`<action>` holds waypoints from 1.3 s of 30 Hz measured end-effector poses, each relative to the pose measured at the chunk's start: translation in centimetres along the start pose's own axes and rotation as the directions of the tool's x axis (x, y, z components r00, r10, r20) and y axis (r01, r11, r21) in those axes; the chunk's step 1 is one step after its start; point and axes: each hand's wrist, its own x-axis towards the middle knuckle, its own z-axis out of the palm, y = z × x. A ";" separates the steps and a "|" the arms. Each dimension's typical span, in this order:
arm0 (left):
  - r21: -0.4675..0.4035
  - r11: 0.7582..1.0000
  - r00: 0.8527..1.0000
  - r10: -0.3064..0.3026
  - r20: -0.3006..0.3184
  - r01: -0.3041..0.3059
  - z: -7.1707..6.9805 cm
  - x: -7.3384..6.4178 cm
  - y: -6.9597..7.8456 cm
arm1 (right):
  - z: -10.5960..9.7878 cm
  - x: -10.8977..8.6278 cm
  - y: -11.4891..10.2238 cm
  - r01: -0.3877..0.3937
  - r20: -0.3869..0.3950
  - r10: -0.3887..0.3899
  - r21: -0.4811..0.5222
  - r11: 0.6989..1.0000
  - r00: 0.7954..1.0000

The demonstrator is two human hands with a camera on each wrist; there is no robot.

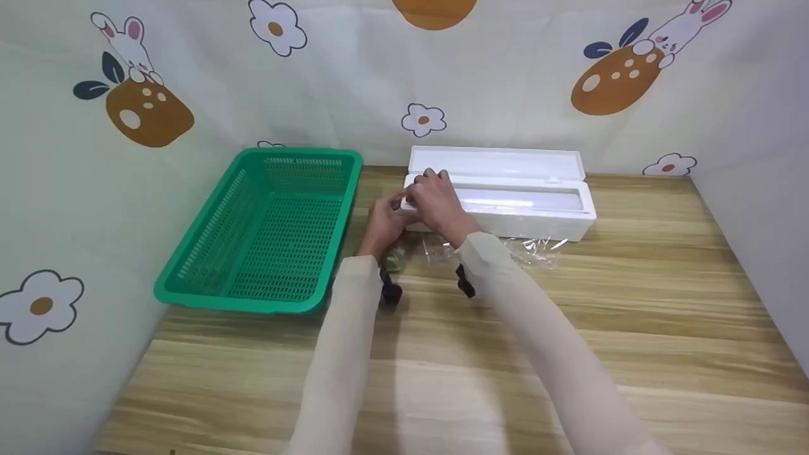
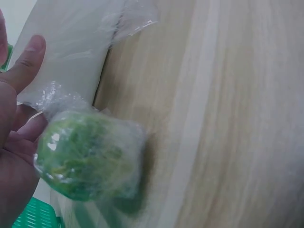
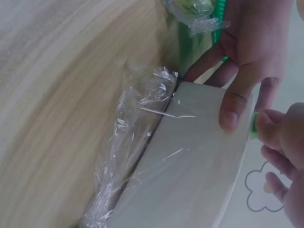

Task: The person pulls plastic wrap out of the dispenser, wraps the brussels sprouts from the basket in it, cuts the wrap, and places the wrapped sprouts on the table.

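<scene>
A white plastic-wrap dispenser box (image 1: 524, 226) lies with its lid (image 1: 496, 163) raised and a roll of film inside. My left hand (image 1: 384, 222) grips the box's left end, thumb on the front face and fingers around the end. At that end's top edge, my right hand (image 1: 437, 199) pinches a small green slider (image 3: 255, 125), mostly hidden by the fingertips. Clear film (image 3: 128, 123) hangs down the front of the box onto the table. A green vegetable wrapped in film (image 2: 90, 154) sits beside my left hand; its exact kind is unclear through the wrap.
An open green plastic basket (image 1: 320, 294) stands to the left on the wood-grain table (image 1: 600, 354). Behind the box hangs a printed cloth backdrop (image 1: 354, 82). Black wrist-camera parts (image 1: 391, 293) show under the sleeves.
</scene>
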 end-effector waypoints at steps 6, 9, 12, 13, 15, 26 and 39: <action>-0.024 1.000 1.000 0.004 0.017 -0.003 0.0 0.0 0.1 | -0.1 -0.3 0.3 -0.013 -0.002 0.013 -0.017 1.000 1.000; -0.060 0.998 1.000 -0.015 0.008 0.016 -0.3 0.1 0.0 | -0.5 -0.6 1.1 -0.004 0.021 0.005 -0.051 0.999 1.000; -0.081 0.996 0.999 -0.039 -0.007 0.038 -0.3 0.2 0.1 | -1.2 -1.7 3.0 -0.020 0.043 0.023 -0.060 0.998 0.999; -0.082 0.996 0.999 -0.041 -0.014 0.040 -0.3 0.3 0.0 | -1.4 -2.1 3.7 -0.027 0.045 0.029 -0.054 0.998 0.999; -0.089 0.995 0.999 -0.047 -0.020 0.045 -0.4 0.3 -0.1 | -1.7 -2.9 5.1 -0.034 0.049 0.036 -0.038 0.999 0.998; -0.118 0.993 0.999 -0.031 -0.015 0.028 0.1 0.2 -0.7 | -2.3 -6.7 9.2 -0.056 0.015 0.056 0.020 0.998 0.998; -0.060 0.998 0.999 -0.007 -0.039 0.004 0.2 -0.2 -0.5 | -2.5 -7.4 9.4 -0.018 -0.034 0.019 0.035 0.999 0.999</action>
